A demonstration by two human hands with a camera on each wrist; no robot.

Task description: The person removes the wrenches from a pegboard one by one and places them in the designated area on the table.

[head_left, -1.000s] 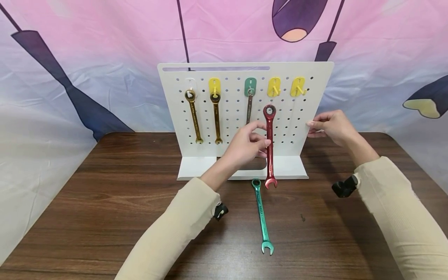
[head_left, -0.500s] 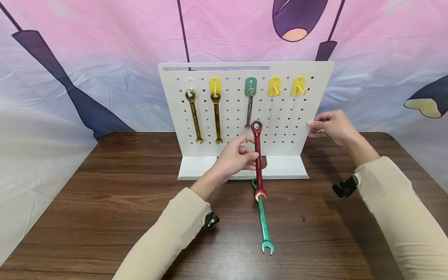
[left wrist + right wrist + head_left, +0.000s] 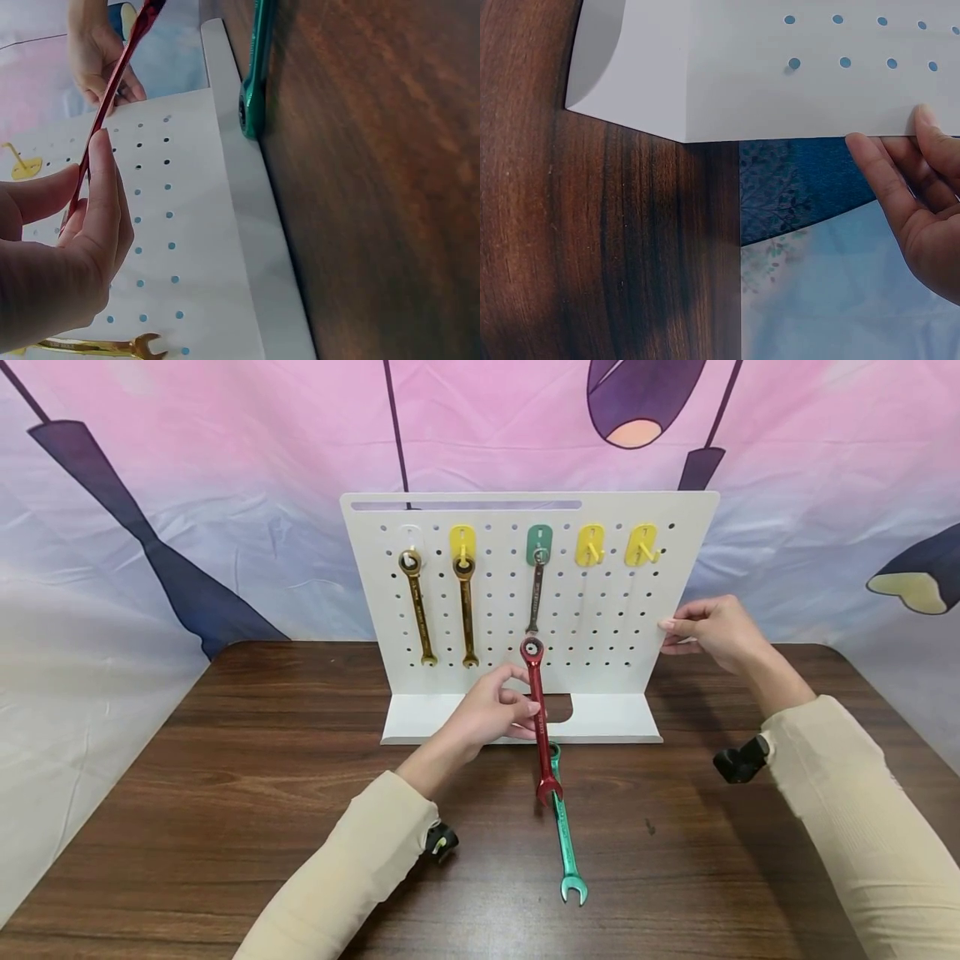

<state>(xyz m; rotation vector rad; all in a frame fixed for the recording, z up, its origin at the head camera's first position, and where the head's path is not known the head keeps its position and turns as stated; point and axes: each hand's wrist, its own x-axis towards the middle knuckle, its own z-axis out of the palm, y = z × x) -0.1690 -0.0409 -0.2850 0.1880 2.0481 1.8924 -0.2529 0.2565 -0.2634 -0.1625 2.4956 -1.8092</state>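
My left hand pinches a red combination wrench near its middle, thumb against fingers. The wrench stands nearly upright, ring end up, its open end overlapping the green wrench in the head view. That green wrench lies on the table in front of the white pegboard. At the board's right edge my right hand grips it between thumb and fingers, as the right wrist view also shows. Two gold wrenches, one at far left and another beside it, hang on hooks. A slim silver wrench hangs from the green hook.
Two yellow hooks, one inner and one outer, bear nothing on the board's right side. The board's white foot sits on the brown wooden table. A patterned cloth hangs behind.
My left hand has carried the red wrench down and to the left, away from the hooks, so it overlaps the green wrench. My right hand keeps its place at the board's edge.
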